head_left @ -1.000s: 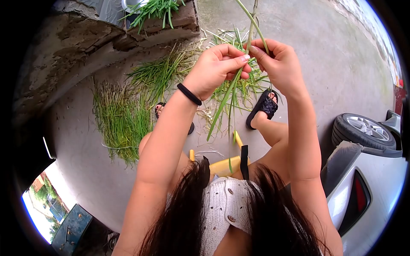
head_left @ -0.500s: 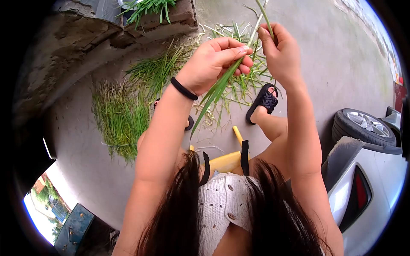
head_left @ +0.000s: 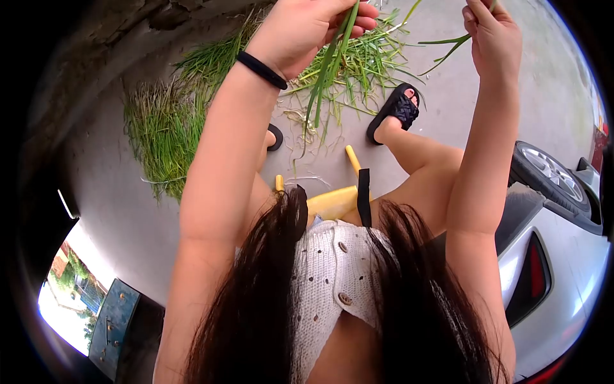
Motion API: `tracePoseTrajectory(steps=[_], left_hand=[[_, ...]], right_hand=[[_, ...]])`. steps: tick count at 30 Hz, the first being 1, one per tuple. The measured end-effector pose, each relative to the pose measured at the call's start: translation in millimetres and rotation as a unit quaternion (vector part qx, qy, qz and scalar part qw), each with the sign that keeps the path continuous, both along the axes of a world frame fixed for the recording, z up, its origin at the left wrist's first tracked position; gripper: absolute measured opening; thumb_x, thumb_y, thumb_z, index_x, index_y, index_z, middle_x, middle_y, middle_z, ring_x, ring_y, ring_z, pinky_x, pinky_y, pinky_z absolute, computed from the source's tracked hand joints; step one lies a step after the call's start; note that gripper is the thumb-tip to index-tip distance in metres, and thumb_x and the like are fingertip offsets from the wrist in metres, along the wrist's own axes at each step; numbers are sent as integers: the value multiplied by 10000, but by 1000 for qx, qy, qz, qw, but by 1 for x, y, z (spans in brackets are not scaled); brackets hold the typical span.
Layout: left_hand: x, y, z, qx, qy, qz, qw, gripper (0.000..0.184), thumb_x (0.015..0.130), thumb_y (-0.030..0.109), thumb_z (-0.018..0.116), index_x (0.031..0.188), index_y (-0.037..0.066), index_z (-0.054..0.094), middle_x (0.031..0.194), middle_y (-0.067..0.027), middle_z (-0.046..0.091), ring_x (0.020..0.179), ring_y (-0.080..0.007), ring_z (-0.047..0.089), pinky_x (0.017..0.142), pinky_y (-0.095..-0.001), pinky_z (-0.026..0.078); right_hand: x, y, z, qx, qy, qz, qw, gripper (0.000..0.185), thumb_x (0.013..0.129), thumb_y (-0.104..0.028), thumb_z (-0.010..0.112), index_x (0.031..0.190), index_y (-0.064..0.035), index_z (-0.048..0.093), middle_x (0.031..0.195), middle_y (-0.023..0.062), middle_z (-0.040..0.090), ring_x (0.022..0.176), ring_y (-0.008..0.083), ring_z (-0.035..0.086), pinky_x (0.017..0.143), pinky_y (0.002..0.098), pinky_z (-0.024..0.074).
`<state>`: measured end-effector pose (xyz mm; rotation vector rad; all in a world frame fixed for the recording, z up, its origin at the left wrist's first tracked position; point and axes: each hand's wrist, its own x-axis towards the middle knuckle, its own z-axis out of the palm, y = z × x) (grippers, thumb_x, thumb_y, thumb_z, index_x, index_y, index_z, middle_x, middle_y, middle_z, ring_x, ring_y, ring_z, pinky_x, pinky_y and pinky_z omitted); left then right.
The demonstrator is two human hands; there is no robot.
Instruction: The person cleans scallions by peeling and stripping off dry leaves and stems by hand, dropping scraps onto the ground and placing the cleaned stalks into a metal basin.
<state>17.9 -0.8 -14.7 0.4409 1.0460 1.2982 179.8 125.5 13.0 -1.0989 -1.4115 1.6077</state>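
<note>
At the top edge, my left hand [head_left: 310, 29] pinches some long green leaves [head_left: 330, 67] that hang down below it; its fingertips are partly cut off by the frame. My right hand [head_left: 495, 38] is up at the top right, fingers closed on a thin green stalk [head_left: 453, 42] whose leaves stick out to the left. A gap separates the two hands. Loose green blades [head_left: 368, 64] and pale peelings [head_left: 300, 118] lie on the ground beneath them. A larger heap of grass-like stalks [head_left: 163, 125] lies to the left.
My feet in black sandals [head_left: 400, 110] are on the concrete ground [head_left: 121, 224]. A yellow stool-like object [head_left: 331, 202] is between my legs. To the right are a car wheel [head_left: 553, 171] and a silver car body [head_left: 566, 269]. A dark green box [head_left: 114, 326] is at the lower left.
My hands have drawn apart, the right one moving right and up with a stalk, the left one up and slightly left with the leaves. The view has shifted, so the ledge at the top left is mostly out of sight.
</note>
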Motion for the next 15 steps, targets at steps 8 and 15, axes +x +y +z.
tracePoseTrajectory(steps=[8, 15], left_hand=[[10, 4, -6, 36, 8, -60, 998, 191, 911, 153, 508, 990, -9, 574, 828, -11, 571, 693, -81, 531, 638, -205, 447], [11, 1, -4, 23, 137, -36, 990, 210, 898, 161, 539, 968, -25, 608, 790, -13, 586, 691, -68, 535, 637, -199, 444]], right_hand=[[-24, -31, -6, -54, -31, 145, 988, 223, 819, -226, 657, 829, -5, 632, 646, 7, 596, 504, 45, 468, 457, 171, 326], [-28, -37, -8, 16, -85, 106, 991, 211, 806, -207, 669, 789, -1, 628, 634, 10, 592, 529, 45, 483, 478, 185, 352]])
